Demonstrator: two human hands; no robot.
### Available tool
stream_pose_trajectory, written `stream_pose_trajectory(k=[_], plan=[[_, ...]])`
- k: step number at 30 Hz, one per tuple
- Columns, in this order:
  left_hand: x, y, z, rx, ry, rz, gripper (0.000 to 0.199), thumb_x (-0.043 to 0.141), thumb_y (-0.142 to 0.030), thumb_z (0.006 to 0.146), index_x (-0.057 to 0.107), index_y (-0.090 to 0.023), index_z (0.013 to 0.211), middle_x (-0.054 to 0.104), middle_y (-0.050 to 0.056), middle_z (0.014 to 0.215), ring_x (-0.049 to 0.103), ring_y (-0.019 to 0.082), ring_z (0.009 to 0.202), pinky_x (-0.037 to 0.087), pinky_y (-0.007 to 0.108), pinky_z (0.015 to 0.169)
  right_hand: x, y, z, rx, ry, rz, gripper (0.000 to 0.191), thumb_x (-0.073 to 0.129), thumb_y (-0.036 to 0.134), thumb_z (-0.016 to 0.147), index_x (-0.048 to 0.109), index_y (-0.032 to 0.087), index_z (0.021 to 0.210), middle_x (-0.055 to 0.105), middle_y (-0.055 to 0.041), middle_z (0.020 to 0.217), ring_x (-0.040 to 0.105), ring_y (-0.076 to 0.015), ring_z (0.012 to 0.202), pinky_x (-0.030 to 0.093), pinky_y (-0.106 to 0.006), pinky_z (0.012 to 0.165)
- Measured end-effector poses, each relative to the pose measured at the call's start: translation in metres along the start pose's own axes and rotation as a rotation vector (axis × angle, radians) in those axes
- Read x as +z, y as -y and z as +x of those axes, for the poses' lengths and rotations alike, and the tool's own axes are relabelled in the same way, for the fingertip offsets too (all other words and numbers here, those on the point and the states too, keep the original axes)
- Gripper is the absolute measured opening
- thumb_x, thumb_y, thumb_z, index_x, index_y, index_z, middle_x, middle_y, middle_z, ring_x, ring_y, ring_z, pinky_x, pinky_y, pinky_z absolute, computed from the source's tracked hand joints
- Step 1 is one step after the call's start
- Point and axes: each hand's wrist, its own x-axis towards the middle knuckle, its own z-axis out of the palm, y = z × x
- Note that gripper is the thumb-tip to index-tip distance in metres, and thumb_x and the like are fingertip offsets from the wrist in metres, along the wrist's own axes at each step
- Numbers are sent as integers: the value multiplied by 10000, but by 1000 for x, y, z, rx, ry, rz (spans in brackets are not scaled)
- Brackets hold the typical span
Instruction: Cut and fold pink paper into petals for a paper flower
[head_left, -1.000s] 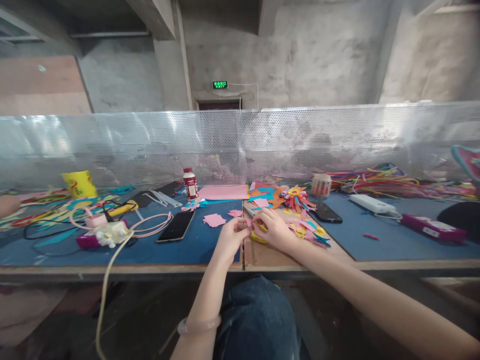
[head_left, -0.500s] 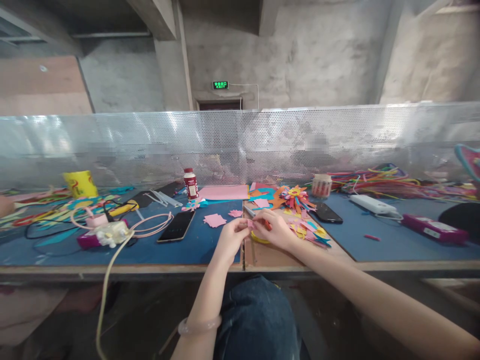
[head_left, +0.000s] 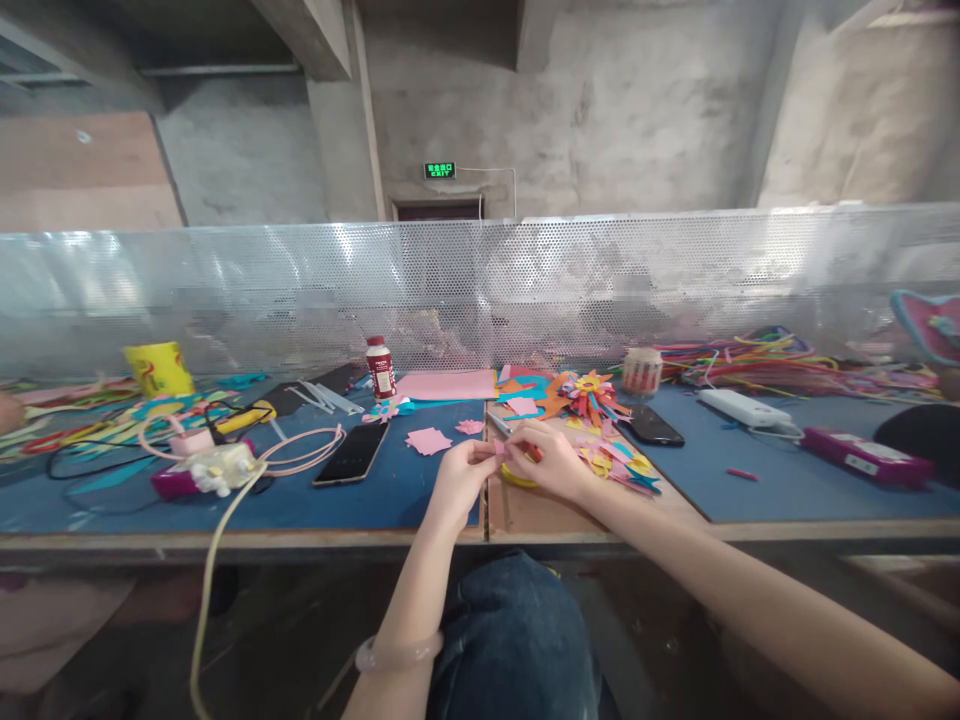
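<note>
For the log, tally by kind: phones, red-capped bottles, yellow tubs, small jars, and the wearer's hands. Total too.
Phones: 2
Red-capped bottle: 1
Yellow tub: 1
Small jar: 1
Wearer's hands: 2 (left hand, right hand)
Total: 7

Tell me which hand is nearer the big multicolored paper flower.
Right. The right hand is in front of the flower, slightly left; the left hand is farther left.
</note>
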Motion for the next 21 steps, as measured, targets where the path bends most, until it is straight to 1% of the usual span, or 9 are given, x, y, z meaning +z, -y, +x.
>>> stream_pose_trajectory(k=[3,7,10,12,14,17,19,21], plan=[[-1,1,0,3,-36,13,310,752,-286,531,569,-138,733,622,15,619,563,130,579,423,229,566,0,0,-1,57,8,52,86,495,158,770,550,177,706,556,-12,688,501,-123,646,399,-232,578],[-1,2,-1,71,1,78,278,731,-321,562,552,-147,685,591,-5,579,545,123,544,399,218,541,-1,1,-1,123,15,91,86,487,161,750,528,175,676,536,9,648,471,-104,584,367,-211,514],[-1,2,-1,111,28,106,231,715,-311,581,584,-145,675,617,10,623,574,142,610,413,224,582,-1,1,1,124,-40,28,98,479,146,738,529,175,659,518,1,639,464,-113,580,366,-221,514],[-1,2,0,115,69,123,202,696,-299,606,634,-144,720,659,40,720,599,163,703,430,235,644,-1,-1,1,72,-95,-77,107,484,141,737,517,179,642,500,-9,633,462,-130,597,376,-246,543],[-1,2,0,87,114,117,225,659,-314,652,670,-150,804,680,59,803,608,178,764,441,246,675,0,-4,1,-33,-112,-205,111,486,141,748,507,184,648,500,-24,649,466,-152,637,388,-273,589],[0,1,1,30,141,66,285,601,-370,708,682,-155,876,686,60,812,613,186,763,457,263,666,4,-7,0,-199,-41,-401,118,460,145,793,525,184,702,529,-53,711,474,-177,708,391,-302,640],[1,0,1,3,127,17,307,586,-393,719,685,-147,874,687,58,775,617,184,742,466,277,675,5,-7,-1,-265,16,-506,130,436,159,821,544,178,751,540,-67,744,473,-188,729,392,-315,647],[1,-1,0,-23,90,-46,318,596,-394,711,687,-133,868,686,63,744,622,180,720,471,284,683,6,-5,-1,-296,51,-547,132,429,181,831,560,170,817,548,-78,774,474,-198,752,401,-329,660]])
